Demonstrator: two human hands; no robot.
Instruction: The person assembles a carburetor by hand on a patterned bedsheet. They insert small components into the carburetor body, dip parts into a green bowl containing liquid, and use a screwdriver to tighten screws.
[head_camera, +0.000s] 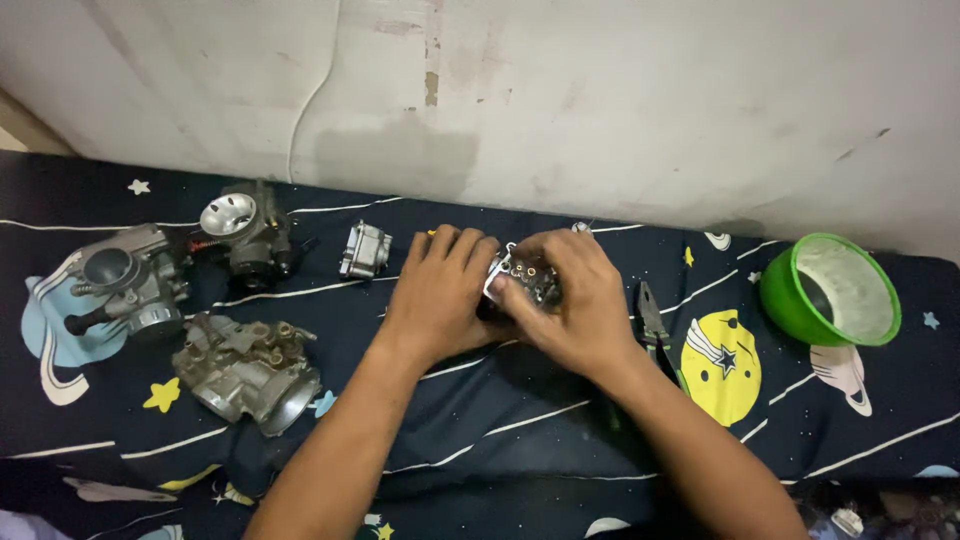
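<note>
Holding one small grey metal carburetor body (522, 277) between both hands at the middle of the dark space-print cloth (500, 420).

Left hand (440, 295) and right hand (572, 305) each keep a closed grip on it; three larger cast-metal carburetors (245, 370) and one small metal part (364, 250) lie left, one pair of pliers (652, 322) and one green plastic bowl (830, 290) right.

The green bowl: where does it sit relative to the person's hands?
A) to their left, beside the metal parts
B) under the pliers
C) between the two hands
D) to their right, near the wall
D: the green bowl lies right of both hands, close to the wall.
</note>
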